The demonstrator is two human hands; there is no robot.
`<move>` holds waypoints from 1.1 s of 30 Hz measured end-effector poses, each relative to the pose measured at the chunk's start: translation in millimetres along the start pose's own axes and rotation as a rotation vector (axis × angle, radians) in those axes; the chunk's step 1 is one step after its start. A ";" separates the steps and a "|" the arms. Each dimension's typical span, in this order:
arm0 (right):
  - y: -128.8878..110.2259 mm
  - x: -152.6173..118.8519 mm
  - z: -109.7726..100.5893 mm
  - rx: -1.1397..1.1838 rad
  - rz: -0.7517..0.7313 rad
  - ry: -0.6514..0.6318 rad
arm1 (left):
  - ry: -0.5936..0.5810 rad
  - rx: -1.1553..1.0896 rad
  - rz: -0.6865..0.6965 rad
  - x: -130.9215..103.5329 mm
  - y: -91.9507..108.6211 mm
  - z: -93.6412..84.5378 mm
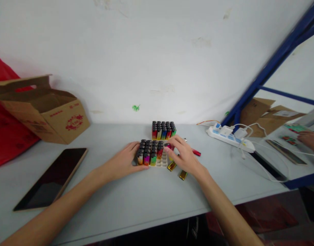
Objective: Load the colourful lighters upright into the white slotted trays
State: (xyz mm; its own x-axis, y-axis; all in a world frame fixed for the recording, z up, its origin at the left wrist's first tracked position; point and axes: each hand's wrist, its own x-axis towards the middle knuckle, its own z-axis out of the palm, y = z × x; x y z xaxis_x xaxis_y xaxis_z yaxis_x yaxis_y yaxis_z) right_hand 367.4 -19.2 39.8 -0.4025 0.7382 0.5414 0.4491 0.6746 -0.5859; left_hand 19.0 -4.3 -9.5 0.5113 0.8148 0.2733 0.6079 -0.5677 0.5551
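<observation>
A white tray [161, 163] with round-edged slots holds several upright lighters [146, 156] with black tops and coloured bodies; bare slots show at its front right. Against the tray's left side rests my left hand [125, 159], thumb along the front edge and fingers behind, gripping it. Over the right part of the tray, my right hand [183, 153] pinches a lighter [168, 147] by its black top; its lower end is partly hidden. Two gold lighters [183, 175] and a red lighter [196, 152] lie loose to the right, beneath and beyond that hand.
Behind stands a second full block of lighters [163, 130] near the wall. A tablet [53, 177] and an open cardboard box [62, 119] are on the left. To the right are a power strip [230, 138] with cables, a blue metal frame [264, 68] and another person's hand [309, 139].
</observation>
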 end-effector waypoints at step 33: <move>0.0 5.2 4.5 -0.067 0.112 -0.313 | 0.010 -0.019 0.012 -0.1 1.1 -0.6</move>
State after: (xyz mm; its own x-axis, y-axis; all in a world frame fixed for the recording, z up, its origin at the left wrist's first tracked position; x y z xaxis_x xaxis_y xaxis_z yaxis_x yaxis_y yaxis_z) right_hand 361.8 -15.3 39.8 -0.5685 0.7812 0.2580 0.5516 0.5946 -0.5849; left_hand 19.3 -5.0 -8.5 0.5123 0.8091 0.2880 0.5903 -0.5753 0.5663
